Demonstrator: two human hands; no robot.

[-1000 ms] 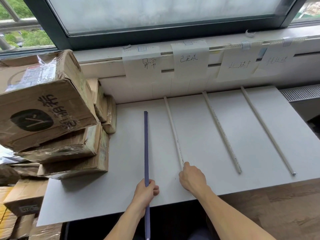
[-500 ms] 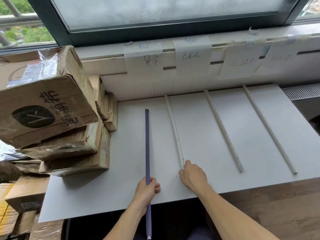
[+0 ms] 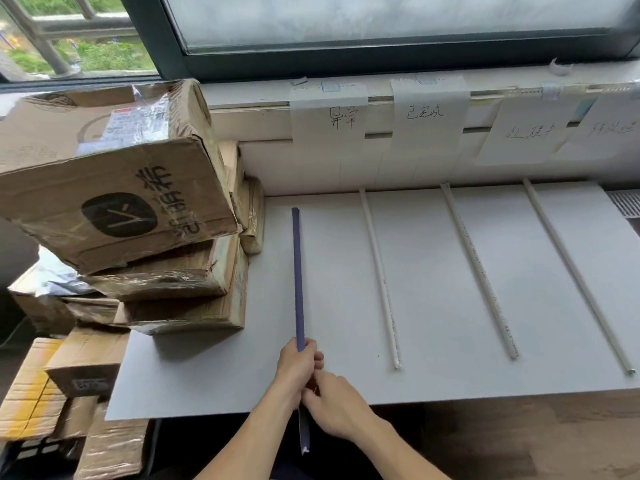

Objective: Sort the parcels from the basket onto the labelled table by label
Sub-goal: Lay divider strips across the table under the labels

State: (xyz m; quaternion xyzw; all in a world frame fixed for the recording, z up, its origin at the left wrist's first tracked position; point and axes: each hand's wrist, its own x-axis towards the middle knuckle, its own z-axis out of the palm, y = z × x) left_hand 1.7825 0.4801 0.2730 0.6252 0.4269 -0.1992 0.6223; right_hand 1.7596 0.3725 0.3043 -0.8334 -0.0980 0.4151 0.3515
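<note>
A long purple rod (image 3: 297, 271) lies lengthwise on the white table (image 3: 433, 382), its near end sticking out past the front edge. My left hand (image 3: 296, 367) is closed around the rod near that edge. Just behind it, my right hand (image 3: 334, 398) also grips the rod. Three white rods (image 3: 379, 271) (image 3: 478, 268) (image 3: 575, 271) split the table into lanes. Four paper labels (image 3: 341, 116) (image 3: 426, 114) (image 3: 530, 131) (image 3: 611, 128) hang on the wall above the lanes. Cardboard parcels (image 3: 114, 188) are stacked at the table's left end.
More parcels (image 3: 83, 372) are piled lower at the left, with part of a dark basket (image 3: 34, 452) under them. A window sill runs behind the labels. A vent grille (image 3: 627, 202) sits at the far right. Wooden floor (image 3: 519, 441) shows below the table edge.
My right hand left the near end of the first white rod and moved left onto the purple rod. The view has shifted left and down.
</note>
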